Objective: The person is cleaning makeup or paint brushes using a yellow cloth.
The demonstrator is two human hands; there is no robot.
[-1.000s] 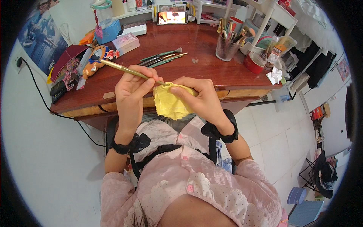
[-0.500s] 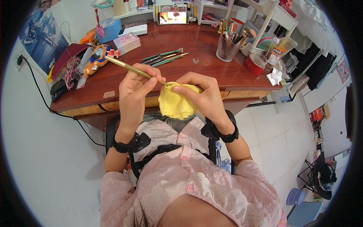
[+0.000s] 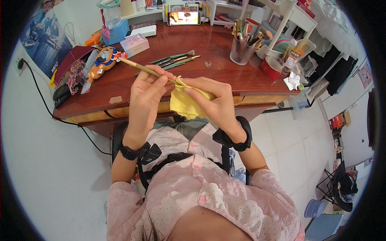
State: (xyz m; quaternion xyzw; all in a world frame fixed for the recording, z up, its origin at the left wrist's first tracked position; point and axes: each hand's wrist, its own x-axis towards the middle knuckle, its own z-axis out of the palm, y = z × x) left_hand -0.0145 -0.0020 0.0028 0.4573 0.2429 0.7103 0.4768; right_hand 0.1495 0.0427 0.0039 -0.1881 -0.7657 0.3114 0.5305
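My left hand [image 3: 144, 96] holds a slim gold-handled makeup brush [image 3: 136, 66] between thumb and fingers, over the desk's front edge. The brush slants, its pale end pointing up to the left. Its other end runs into a yellow cloth [image 3: 185, 105], which hides the tip. With thumb and fingers, my right hand [image 3: 217, 96] pinches the cloth around that end. The rest of the cloth hangs down between my hands. Several more makeup brushes [image 3: 175, 60] lie on the desk just beyond.
On the reddish wooden desk [image 3: 193, 40] a phone [image 3: 183, 18] stands at the back. A clear cup of brushes [image 3: 242, 53] and a red container [image 3: 270, 68] are at the right. A plush toy [image 3: 100, 64] and a pink box [image 3: 135, 45] sit at the left.
The cloth has been folded up around the brush end and hangs narrower. My left hand and the brush have shifted slightly right.
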